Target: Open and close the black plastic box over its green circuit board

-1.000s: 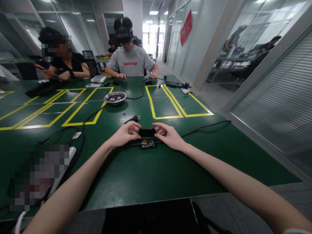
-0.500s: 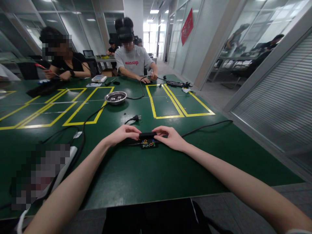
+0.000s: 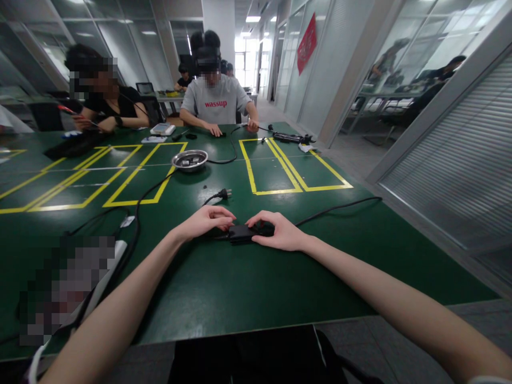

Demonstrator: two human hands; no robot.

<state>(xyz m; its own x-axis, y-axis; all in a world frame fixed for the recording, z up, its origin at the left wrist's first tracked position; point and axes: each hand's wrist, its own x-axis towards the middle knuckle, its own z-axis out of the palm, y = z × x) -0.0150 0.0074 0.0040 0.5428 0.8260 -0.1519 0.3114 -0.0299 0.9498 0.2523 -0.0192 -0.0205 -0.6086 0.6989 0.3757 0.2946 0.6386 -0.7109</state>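
A black power adapter (image 3: 240, 233) lies on the green table in front of me, its dark lid over the lower shell. The circuit board inside is out of sight. My right hand (image 3: 277, 230) spans the adapter's right end, thumb at the near edge and curled fingers at the far side. My left hand (image 3: 210, 221) is at the far left corner, with thumb and fingers drawn together against the case; its exact contact is partly hidden. A black cord (image 3: 340, 208) runs off to the right, and another cable leaves the left end under my left hand.
Beyond my hands lies a black plug (image 3: 224, 194). A metal bowl (image 3: 189, 160) with small metal parts stands farther back. Yellow tape (image 3: 276, 191) marks rectangles on the table. A white power strip (image 3: 106, 277) is at left. Two people (image 3: 216, 101) sit across the table.
The black lid has come down over the circuit board, which no longer shows. My right hand has shifted to grip the adapter's right end. The person opposite has moved one hand leftward.
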